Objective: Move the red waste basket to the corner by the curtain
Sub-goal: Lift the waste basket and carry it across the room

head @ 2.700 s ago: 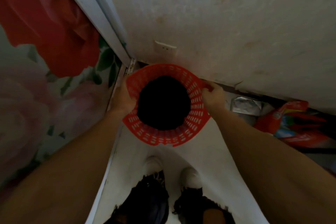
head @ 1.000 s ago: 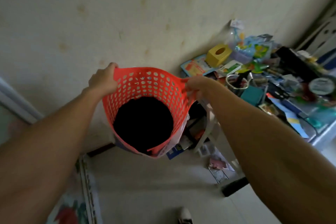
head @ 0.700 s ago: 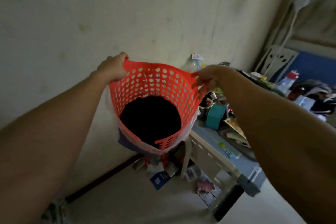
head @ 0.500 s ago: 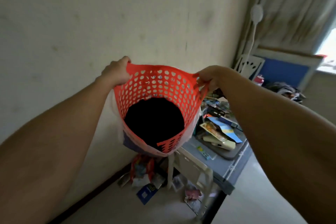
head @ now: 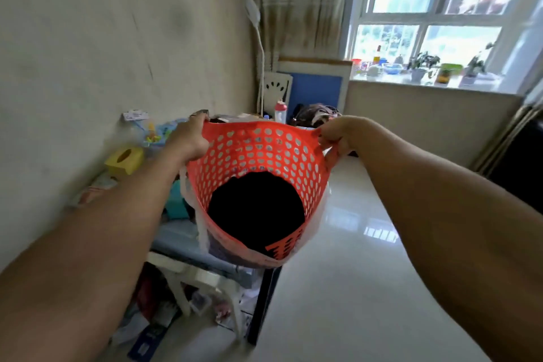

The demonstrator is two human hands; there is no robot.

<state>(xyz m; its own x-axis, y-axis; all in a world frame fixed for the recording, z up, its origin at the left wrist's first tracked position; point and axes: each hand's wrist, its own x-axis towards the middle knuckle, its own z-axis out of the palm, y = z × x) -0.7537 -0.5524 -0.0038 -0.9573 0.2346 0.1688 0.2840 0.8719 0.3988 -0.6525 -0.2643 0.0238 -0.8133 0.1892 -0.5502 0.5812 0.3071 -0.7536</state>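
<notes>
The red waste basket [head: 258, 153], perforated plastic with a black liner inside and a pale bag hanging around it, is held in the air in front of me, tilted with its mouth toward me. My left hand [head: 188, 141] grips its rim on the left and my right hand [head: 338, 132] pinches the rim on the right. A beige curtain [head: 299, 3] hangs in the far corner beside the window, well beyond the basket.
A cluttered low table [head: 182, 241] stands along the left wall, with litter on the floor beneath it. A white floor lamp [head: 258, 47], a blue board [head: 317, 91] and a pile of clothes sit in the corner. Glossy floor [head: 352, 288] stretches right; a windowsill holds plants.
I lifted the basket off the floor by the door and turned right with it; the view swung from the wall to the table, then to the curtain and window.
</notes>
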